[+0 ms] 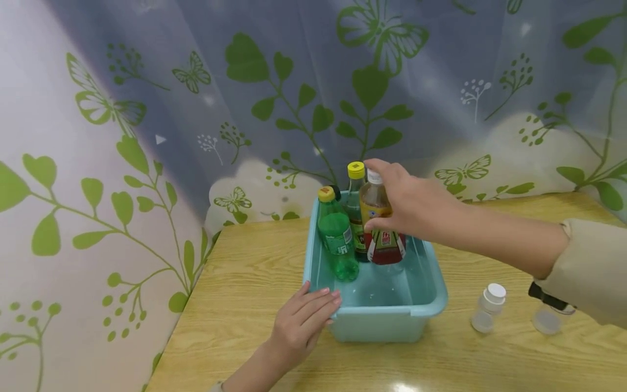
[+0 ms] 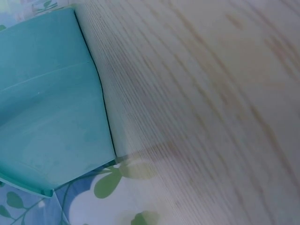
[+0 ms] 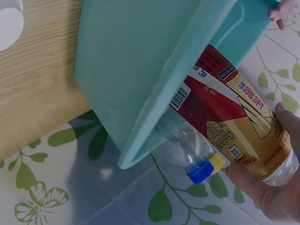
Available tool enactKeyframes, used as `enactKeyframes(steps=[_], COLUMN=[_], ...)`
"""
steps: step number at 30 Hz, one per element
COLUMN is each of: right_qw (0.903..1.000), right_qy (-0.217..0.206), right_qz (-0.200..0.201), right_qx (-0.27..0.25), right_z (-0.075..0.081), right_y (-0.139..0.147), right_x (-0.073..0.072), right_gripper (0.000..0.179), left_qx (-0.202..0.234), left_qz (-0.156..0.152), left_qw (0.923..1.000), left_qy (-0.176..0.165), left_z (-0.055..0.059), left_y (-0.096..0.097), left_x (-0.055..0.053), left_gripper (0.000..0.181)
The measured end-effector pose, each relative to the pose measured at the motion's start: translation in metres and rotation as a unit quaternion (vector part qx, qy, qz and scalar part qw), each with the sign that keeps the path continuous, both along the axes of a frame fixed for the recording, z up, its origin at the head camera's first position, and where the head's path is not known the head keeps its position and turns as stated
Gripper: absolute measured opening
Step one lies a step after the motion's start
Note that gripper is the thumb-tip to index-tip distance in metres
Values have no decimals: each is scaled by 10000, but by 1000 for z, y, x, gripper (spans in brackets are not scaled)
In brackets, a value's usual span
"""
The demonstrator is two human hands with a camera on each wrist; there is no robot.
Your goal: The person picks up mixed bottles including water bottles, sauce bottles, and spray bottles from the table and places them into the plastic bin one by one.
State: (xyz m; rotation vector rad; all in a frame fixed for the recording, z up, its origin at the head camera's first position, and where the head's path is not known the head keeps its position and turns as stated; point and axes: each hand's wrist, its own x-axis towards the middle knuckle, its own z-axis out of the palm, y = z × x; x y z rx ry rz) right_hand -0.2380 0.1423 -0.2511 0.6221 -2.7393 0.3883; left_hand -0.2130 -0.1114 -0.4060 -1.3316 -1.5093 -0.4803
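Note:
My right hand [image 1: 413,204] grips a plastic bottle [image 1: 384,250] with a white cap and a red-and-gold label, its lower part inside the light blue tub [image 1: 436,294]. Thumb and fingers hold it near the top in the right wrist view, where the bottle [image 3: 225,103] is partly hidden by the tub wall. My left hand [image 1: 299,324] rests with fairly straight fingers on the tub's near-left rim. Inside stand a green bottle [image 1: 337,239] with a yellow cap and, behind it, a dark-bottomed bottle [image 1: 356,190], also yellow-capped.
Right of the tub, a small white-capped bottle [image 1: 489,307] and another small clear container [image 1: 547,318] stand on the wooden table [image 1: 245,272]. A clear bottle with a blue cap [image 3: 200,172] shows in the right wrist view. A patterned curtain [image 1: 294,109] hangs behind.

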Motion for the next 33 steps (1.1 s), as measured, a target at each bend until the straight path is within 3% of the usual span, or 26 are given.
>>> enactKeyframes(steps=[11, 20, 33], right_qw=[9912, 9841, 9727], right_qy=[-1224, -1646, -2156], right_qz=[57, 375, 392], right_qx=[-494, -559, -761], right_z=[-24, -48, -61], right_y=[-17, -30, -30], right_x=[-11, -16, -17], right_gripper=[97, 86, 73], left_qx=[-81, -105, -76], left_qz=[-1, 23, -8], left_qw=[10000, 9999, 9999], left_qy=[-2, -62, 72], left_z=[2, 1, 3], left_y=[-2, -3, -2], left_x=[0, 1, 1], left_gripper=[25, 25, 25])
